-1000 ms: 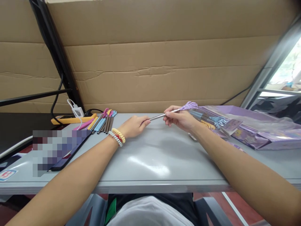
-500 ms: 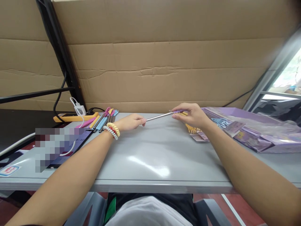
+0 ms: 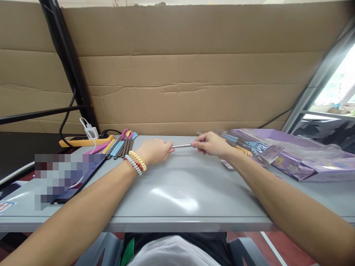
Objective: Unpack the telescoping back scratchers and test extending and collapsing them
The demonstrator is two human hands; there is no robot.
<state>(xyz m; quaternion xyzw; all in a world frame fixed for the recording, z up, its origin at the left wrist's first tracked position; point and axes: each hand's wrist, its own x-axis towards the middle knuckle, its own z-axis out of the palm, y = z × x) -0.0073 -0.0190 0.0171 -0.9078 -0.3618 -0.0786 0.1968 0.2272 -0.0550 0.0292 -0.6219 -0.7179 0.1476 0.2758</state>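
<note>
A thin silver rod [image 3: 181, 146] spans the gap between my two hands above the grey table [image 3: 177, 188]. My left hand [image 3: 158, 150] is closed on its left end, and beaded bands circle that wrist. The fingers of my right hand [image 3: 208, 143] pinch the rod's right end. Close behind my right hand lie packets of blue and yellow handled items [image 3: 256, 146] in clear plastic, partly covered by my forearm. Several pens or tools with pink, yellow and blue ends [image 3: 122, 144] rest in a row left of my left hand.
An open purple box [image 3: 307, 166] with clear wrapping sits at the right. At the left are a dark tablet [image 3: 80, 184], a yellow power strip [image 3: 83, 142] with a white plug, and a black frame post. Cardboard [image 3: 177, 70] stands behind the table.
My right hand has moved left and slightly down, closer to my left hand, so less of the rod shows. The packets beside the purple box are more exposed. The view has shifted a little.
</note>
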